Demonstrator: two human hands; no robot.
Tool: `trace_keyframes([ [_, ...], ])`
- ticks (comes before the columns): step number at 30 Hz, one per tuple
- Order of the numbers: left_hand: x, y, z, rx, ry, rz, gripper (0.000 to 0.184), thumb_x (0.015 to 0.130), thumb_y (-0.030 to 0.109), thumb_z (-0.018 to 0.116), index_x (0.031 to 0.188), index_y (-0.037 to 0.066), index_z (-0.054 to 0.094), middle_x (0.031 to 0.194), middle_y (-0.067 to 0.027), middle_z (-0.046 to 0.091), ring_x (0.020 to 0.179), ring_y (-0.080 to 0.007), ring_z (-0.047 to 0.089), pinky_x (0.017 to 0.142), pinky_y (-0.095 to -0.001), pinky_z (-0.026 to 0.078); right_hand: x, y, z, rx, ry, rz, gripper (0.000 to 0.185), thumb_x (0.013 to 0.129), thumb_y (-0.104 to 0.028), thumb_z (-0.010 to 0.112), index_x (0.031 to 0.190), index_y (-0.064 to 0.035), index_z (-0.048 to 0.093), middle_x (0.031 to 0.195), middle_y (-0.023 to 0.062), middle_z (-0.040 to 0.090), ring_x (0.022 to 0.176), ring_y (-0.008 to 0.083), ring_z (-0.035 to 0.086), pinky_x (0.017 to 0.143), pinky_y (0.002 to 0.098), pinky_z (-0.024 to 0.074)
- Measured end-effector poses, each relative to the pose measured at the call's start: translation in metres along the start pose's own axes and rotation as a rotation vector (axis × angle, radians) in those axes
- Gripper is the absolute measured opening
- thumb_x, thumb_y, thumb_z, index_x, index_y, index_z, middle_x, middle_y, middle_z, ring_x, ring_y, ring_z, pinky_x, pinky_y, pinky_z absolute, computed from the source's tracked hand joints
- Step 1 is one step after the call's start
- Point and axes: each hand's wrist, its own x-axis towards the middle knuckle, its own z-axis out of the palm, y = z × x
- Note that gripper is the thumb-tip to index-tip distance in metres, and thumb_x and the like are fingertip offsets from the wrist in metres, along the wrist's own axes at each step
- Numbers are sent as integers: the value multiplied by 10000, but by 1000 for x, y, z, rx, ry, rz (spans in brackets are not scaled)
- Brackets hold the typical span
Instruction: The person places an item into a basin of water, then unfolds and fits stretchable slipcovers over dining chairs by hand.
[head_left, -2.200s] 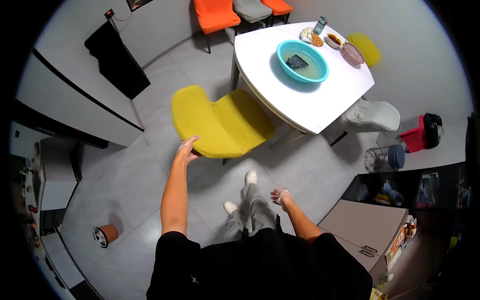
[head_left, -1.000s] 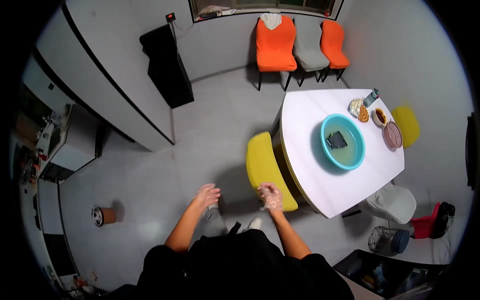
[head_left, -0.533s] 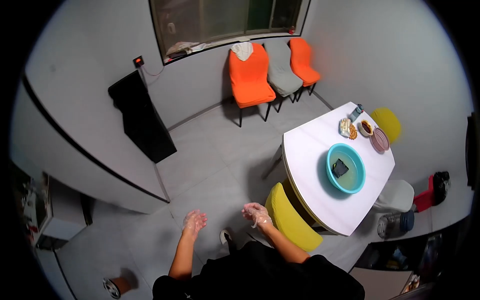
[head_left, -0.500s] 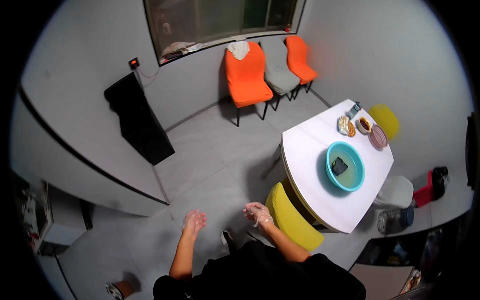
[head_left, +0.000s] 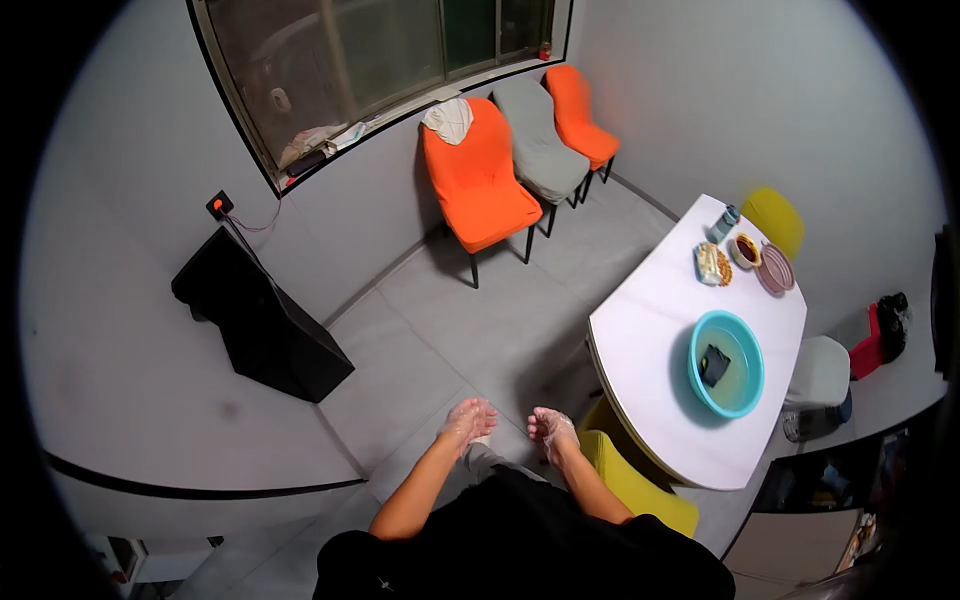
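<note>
Your only view looks steeply down from head height, your forearms at bottom centre, the window at the top.

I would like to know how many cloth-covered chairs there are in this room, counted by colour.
Orange: 2 (left chair of the row, right chair of the row)
Grey: 2 (middle chair of the row, pale chair at the table side)
Yellow: 2 (near chair, far chair)
Total: 6
</note>
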Motion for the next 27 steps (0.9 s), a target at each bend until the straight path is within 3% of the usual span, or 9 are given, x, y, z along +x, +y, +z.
trace_keyframes([
  [5,39,102,-22,45,66,23,318,919,256,599,1160,73,501,1049,-133,641,889,-223,633,740,-336,534,74,-62,84,-41,-52,-13,171,863,-210,651,975,-87,611,829,45,638,674,165,586,639,322,500],
  [11,114,146,-103,-141,274,-3,315,945,263,544,1192,69,511,1096,-122,630,897,-243,628,757,-362,531,128,-123,152,-112,-93,-7,215,861,-219,637,1013,-69,617,818,58,641,668,162,583,643,320,504],
  [14,169,169,-137,-217,276,-38,472,894,268,635,1260,97,391,1088,-141,632,908,-254,631,744,-386,516,159,-156,170,-109,6,41,178,854,-198,641,976,-70,617,810,59,643,618,157,579,571,300,495],
  [16,203,207,-127,-207,215,11,492,894,277,636,1274,97,382,1128,-149,621,923,-260,631,750,-387,515,204,-166,171,-68,-1,2,152,861,-192,632,956,-75,610,795,58,638,607,160,579,549,291,484],
  [18,230,236,-130,-211,185,65,512,894,285,640,1288,97,372,1159,-159,612,942,-267,629,759,-387,514,253,-176,173,-3,-19,-33,153,840,-206,655,949,-106,615,785,39,644,592,164,587,616,326,505],
  [19,253,253,-132,-207,155,100,522,893,287,642,1294,98,366,1171,-165,609,952,-270,628,765,-387,514,273,-191,186,-35,50,53,135,836,-215,651,930,-126,611,767,18,636,609,158,590,608,312,494],
  [20,264,280,-114,-194,193,109,448,900,282,626,1252,90,427,1164,-155,609,946,-256,625,779,-378,517,282,-204,194,-28,-8,-1,130,834,-233,649,925,-147,613,767,8,638,635,151,593,608,303,487],
  [22,287,324,-105,-160,210,83,382,900,276,623,1201,83,488,1140,-144,615,920,-237,626,779,-361,524,295,-248,229,-75,98,64,135,880,-168,593,995,-99,605,809,54,647,631,164,597,586,294,490],
  [27,394,397,-71,-64,70,-6,370,890,277,650,1170,89,497,1052,-128,638,830,-211,636,710,-327,535,323,-334,259,-98,56,-122,151,889,-150,585,1027,-94,612,861,62,660,672,168,609,613,304,509],
])
